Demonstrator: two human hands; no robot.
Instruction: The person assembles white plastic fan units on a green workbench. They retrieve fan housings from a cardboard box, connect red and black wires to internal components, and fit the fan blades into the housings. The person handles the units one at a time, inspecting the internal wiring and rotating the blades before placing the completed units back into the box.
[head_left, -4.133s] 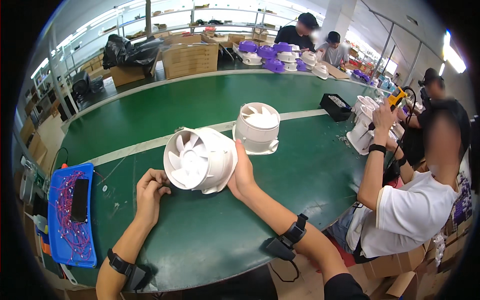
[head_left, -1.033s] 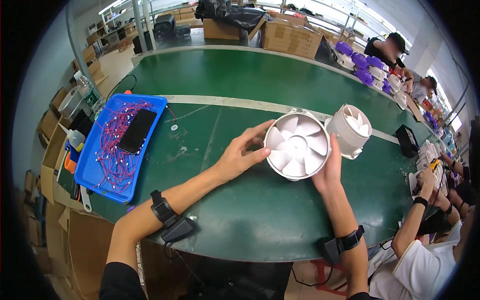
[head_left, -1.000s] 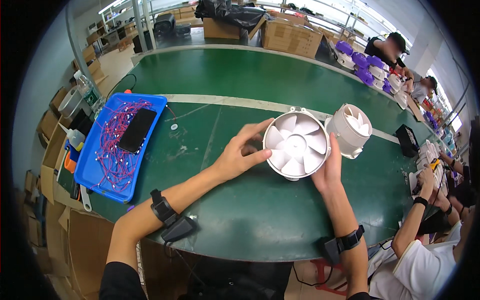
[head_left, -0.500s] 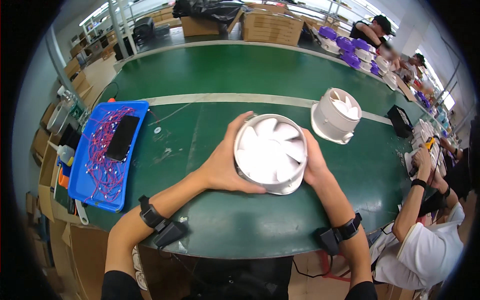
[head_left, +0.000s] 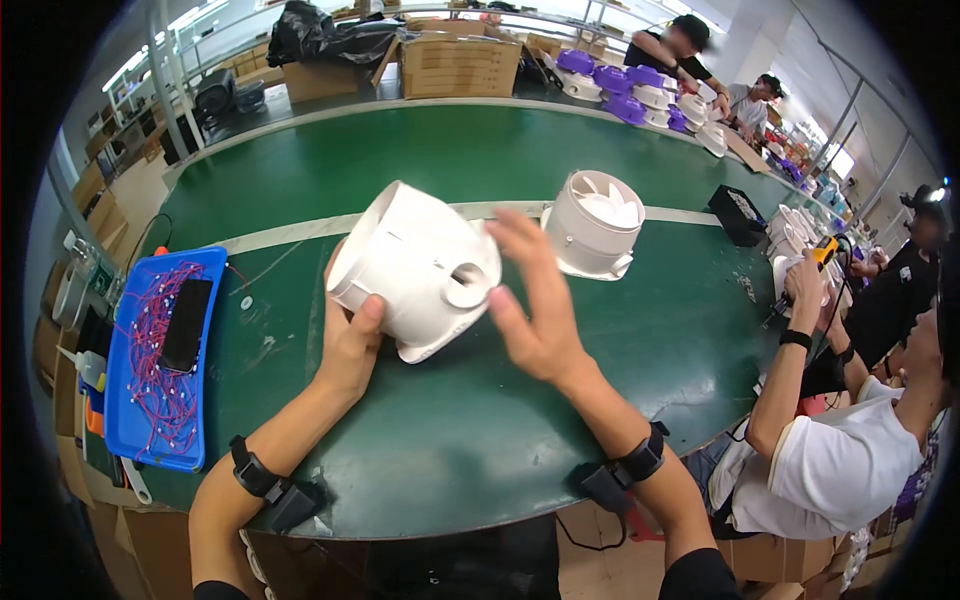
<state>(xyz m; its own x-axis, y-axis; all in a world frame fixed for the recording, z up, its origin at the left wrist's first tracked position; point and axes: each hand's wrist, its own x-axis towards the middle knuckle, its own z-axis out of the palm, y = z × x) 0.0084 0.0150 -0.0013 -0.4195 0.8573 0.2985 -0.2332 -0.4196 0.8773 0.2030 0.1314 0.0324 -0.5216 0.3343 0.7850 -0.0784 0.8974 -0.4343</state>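
A white round fan housing (head_left: 415, 265) is tilted on its side above the green table, its wide opening toward the left and a short round spout with a hole facing me. My left hand (head_left: 350, 335) grips it at the lower left, thumb on the outer wall and the other fingers hidden behind. Beside its right end is my right hand (head_left: 535, 305), fingers apart and slightly blurred, holding nothing; whether a fingertip touches the rim I cannot tell. Farther right, a second white fan housing (head_left: 597, 225) stands upright with its blades showing at the top.
On the left lies a blue tray (head_left: 210, 345) of red wires with a black phone (head_left: 187, 325) on top. A black box (head_left: 737, 215) sits at the right. Purple and white housings (head_left: 640, 90) are piled at the back. A co-worker (head_left: 820, 440) works at the right edge.
The held fan housing has turned from blades-up onto its side and shifted left in view. My right hand has come off its wall. The whole view has swung to the right.
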